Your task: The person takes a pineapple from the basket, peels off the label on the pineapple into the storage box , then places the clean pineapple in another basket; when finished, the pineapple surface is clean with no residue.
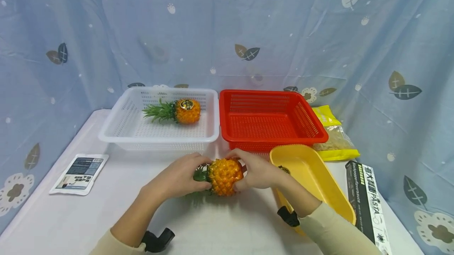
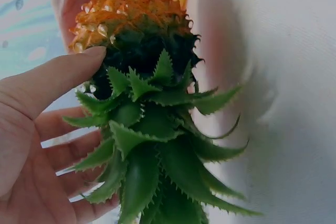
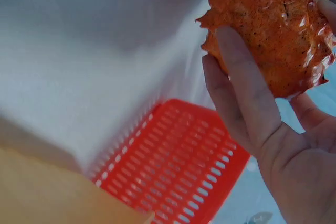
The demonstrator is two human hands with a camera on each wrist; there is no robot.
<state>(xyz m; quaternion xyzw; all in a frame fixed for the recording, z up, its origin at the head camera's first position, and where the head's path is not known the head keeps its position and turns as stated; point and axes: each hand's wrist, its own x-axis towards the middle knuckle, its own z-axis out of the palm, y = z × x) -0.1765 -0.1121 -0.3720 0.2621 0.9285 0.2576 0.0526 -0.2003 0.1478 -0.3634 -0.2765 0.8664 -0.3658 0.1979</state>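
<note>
Both hands hold a small orange pineapple (image 1: 225,177) in front of the baskets, its green crown pointing left in the head view. My left hand (image 1: 181,178) grips it where crown and fruit meet. In the left wrist view the thumb presses the fruit's side, and the other fingers spread behind the serrated leaves (image 2: 149,145). The right hand (image 1: 256,172) holds the base end of the fruit (image 3: 273,30) between thumb and fingers. Whether the pineapple touches the table is unclear. Another pineapple (image 1: 189,115) with a black label lies in the white basket (image 1: 159,140).
A red basket (image 1: 273,140) adjoins the white one. Right of the hands stands a yellow tray (image 1: 324,180), with a yellow bag (image 1: 337,140) behind it and a black-and-white pasta box (image 1: 369,203) beyond. A white packet (image 1: 79,174) lies at left.
</note>
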